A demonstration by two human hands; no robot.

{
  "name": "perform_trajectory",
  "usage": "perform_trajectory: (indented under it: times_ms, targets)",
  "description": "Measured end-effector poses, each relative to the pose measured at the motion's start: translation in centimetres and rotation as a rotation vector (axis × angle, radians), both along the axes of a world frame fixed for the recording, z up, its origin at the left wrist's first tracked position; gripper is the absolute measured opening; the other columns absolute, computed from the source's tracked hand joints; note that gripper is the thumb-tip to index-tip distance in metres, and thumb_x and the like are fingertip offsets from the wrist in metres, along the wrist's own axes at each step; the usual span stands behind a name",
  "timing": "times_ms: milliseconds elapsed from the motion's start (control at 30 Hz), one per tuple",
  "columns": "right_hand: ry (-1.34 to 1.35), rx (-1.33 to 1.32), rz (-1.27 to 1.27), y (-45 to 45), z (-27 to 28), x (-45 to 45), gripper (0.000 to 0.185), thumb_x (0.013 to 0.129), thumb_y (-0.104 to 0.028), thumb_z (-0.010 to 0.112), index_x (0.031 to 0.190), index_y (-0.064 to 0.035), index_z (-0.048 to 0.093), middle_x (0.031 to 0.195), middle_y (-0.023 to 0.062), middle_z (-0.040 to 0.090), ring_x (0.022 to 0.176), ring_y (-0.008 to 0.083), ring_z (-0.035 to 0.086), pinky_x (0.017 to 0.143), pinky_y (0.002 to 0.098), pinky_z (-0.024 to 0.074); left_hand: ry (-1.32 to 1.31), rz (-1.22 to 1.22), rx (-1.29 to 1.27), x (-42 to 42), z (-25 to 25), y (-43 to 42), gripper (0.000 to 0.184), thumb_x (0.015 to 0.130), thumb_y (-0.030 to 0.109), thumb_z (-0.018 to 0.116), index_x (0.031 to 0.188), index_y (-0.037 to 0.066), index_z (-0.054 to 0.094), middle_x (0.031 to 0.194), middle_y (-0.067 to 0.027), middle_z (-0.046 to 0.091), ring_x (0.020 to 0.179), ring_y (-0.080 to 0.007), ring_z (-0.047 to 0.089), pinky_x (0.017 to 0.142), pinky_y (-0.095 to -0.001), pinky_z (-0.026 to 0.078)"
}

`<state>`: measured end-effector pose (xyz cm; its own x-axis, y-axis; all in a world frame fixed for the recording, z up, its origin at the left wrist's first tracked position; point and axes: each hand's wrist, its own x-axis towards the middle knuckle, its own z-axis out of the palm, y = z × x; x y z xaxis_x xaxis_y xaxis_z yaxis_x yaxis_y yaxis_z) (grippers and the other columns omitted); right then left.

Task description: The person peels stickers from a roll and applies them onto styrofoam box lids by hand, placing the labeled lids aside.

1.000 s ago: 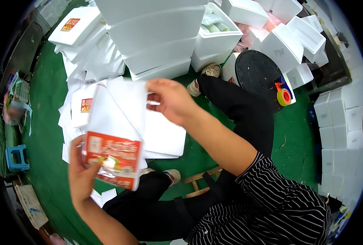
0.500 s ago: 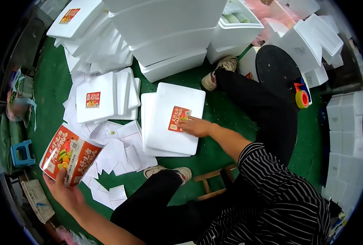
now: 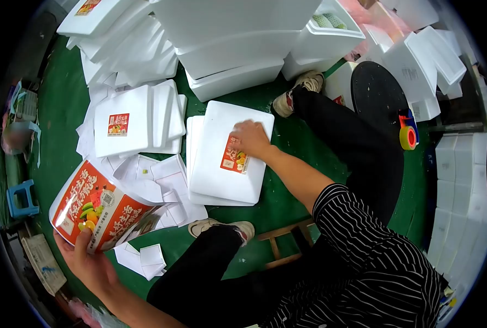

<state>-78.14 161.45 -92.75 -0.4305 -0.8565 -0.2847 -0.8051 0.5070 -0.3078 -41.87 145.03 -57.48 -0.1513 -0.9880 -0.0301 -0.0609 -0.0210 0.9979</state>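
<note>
My left hand (image 3: 87, 261) grips a curled sheet of red fruit-picture stickers (image 3: 98, 205) by its lower edge, the thumb pressed on the printed side. A white foam lid (image 3: 213, 188) lies on another lid in front of me. On it is a red sticker (image 3: 233, 159), whose upper part is covered by my right hand (image 3: 250, 139). The fingers of that hand rest on the sticker and hold nothing I can see. To the left, several foam lids (image 3: 123, 104) lean in an overlapping pile, the top one bearing the same kind of sticker.
Tall stacked foam boxes (image 3: 232, 38) stand ahead, with more lids (image 3: 104, 33) at upper left. White backing papers (image 3: 172, 175) litter the green floor. A round black stool (image 3: 377, 93) and a yellow-red tape roll (image 3: 409, 136) are right; a blue stool (image 3: 22, 198) is left.
My right hand has slid up and away over the sticker, uncovering its lower part. The sticker sheet in my left hand has swung toward the right and shows more of its length.
</note>
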Motion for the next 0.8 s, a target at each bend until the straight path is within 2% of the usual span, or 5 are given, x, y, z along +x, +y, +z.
perform_trajectory:
  times_ms: [100, 167, 367, 533, 800]
  targets:
    - [0.248, -0.040, -0.481, 0.6, 0.2, -1.2, 0.101, 0.074, -0.054, 0.078, 0.155, -0.0141, 0.033, 0.157, 0.0127, 0.034, 0.144, 0.0299, 0.030, 0.114, 0.0523, 0.0273, 0.018, 0.020, -0.011, 0.1, 0.0, 0.1, 0.058, 0.081, -0.005, 0.062, 0.136, -0.003, 0.042, 0.121, -0.0165, 0.061, 0.106, -0.0256, 0.065, 0.093, -0.0388, 0.054]
    - [-0.087, 0.167, -0.609, 1.7, -1.1, -3.6, 0.111, 0.069, -0.055, 0.082, 0.157, -0.0139, 0.027, 0.156, 0.0167, 0.032, 0.145, 0.0306, 0.029, 0.115, 0.0550, 0.0255, 0.046, 0.037, -0.027, 0.1, 0.4, 0.1, 0.055, 0.081, -0.006, 0.060, 0.133, -0.003, 0.044, 0.120, -0.0164, 0.061, 0.105, -0.0243, 0.065, 0.091, -0.0377, 0.055]
    - [-0.312, 0.106, -0.108, 5.8, -0.2, -10.6, 0.068, 0.073, -0.057, 0.082, 0.113, -0.0031, 0.066, 0.113, 0.0213, 0.062, 0.104, 0.0327, 0.061, 0.088, 0.0369, 0.0501, 0.194, 0.181, -0.072, 1.1, 0.9, -0.3, 0.049, 0.083, -0.006, 0.059, 0.131, -0.003, 0.046, 0.119, -0.0173, 0.061, 0.106, -0.0250, 0.065, 0.090, -0.0385, 0.056]
    - [-0.407, 0.158, -0.355, 7.7, -1.6, -4.8, 0.105, 0.082, -0.066, 0.068, 0.149, 0.0075, 0.033, 0.151, 0.0291, 0.039, 0.140, 0.0395, 0.041, 0.114, 0.0387, 0.0364, 0.272, 0.206, -0.063, 0.2, 1.8, 1.0, 0.043, 0.086, -0.003, 0.058, 0.128, -0.002, 0.049, 0.121, -0.0168, 0.061, 0.108, -0.0256, 0.065, 0.091, -0.0417, 0.057]
    - [-0.301, -0.132, -0.507, 6.9, 4.6, 4.1, 0.093, 0.066, -0.050, 0.087, 0.139, -0.0079, 0.046, 0.135, 0.0157, 0.056, 0.123, 0.0329, 0.056, 0.106, 0.0465, 0.0413, 0.297, 0.239, -0.111, 0.9, 1.7, 0.8, 0.042, 0.086, -0.004, 0.060, 0.127, -0.003, 0.049, 0.119, -0.0162, 0.062, 0.106, -0.0246, 0.066, 0.090, -0.0385, 0.058]
